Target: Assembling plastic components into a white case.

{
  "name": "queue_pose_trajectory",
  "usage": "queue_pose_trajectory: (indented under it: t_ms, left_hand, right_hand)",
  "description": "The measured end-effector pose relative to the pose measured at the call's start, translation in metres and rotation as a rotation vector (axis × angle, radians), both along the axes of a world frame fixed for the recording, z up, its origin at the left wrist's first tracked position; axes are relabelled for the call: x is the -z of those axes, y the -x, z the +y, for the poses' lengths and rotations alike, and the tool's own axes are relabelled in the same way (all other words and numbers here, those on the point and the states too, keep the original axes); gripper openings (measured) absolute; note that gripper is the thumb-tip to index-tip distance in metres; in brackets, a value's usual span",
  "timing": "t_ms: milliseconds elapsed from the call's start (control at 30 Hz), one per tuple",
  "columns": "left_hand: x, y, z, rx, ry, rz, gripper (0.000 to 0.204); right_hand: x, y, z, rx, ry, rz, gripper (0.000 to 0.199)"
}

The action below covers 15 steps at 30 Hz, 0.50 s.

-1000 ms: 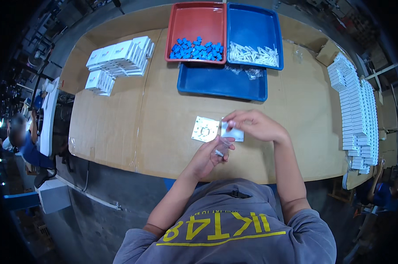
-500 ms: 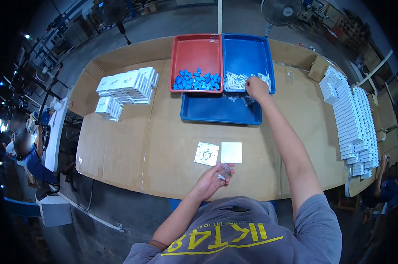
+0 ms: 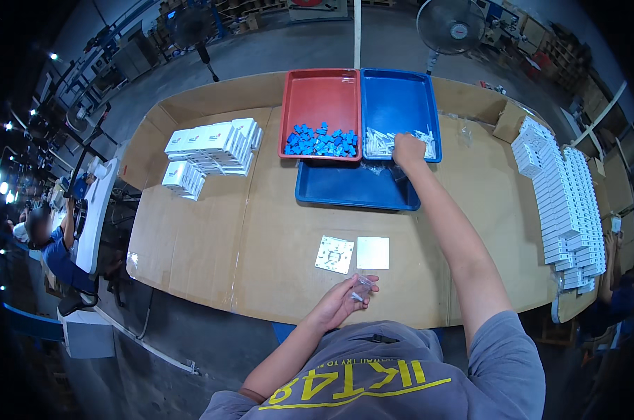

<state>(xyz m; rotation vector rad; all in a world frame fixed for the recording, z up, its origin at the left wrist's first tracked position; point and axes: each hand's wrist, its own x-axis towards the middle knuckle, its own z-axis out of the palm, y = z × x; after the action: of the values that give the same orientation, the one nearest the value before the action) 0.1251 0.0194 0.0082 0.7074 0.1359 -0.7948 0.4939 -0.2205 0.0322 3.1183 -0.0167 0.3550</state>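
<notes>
- Already, left hand (image 3: 338, 304) fingers hold a clear plastic bag (image 3: 363, 285), small white piece (image 3: 357, 297) inside.
- Slim white sticks (image 3: 379, 143) flank right hand (image 3: 409, 150) fingers, unbagged; grip unclear.

The location is an assembly workshop. Indicators: a cardboard-lined worktable (image 3: 191, 241); a red tray (image 3: 322, 98) of small blue parts (image 3: 322, 142) beside a blue tray (image 3: 399, 98) of white pin-shaped parts (image 3: 380, 143); stacked white box-shaped units (image 3: 567, 203); a large fan (image 3: 450, 26) above grey floor (image 3: 282, 49); a person (image 3: 68, 259) seated at a white bench (image 3: 96, 217).
</notes>
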Motion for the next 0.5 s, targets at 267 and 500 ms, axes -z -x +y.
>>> queue_pose_trajectory:
  t_ms: [267,500]
  left_hand:
    - [0.004,0.006,0.005,-0.045,0.126,0.021,0.057]
    - [0.008,-0.002,0.008,-0.173,0.193,0.081,0.057]
  right_hand:
    - [-0.035,0.022,-0.033,-0.134,-0.986,0.19,0.019]
    - [-0.059,0.104,-0.028,-0.146,-1.6,0.346,0.015]
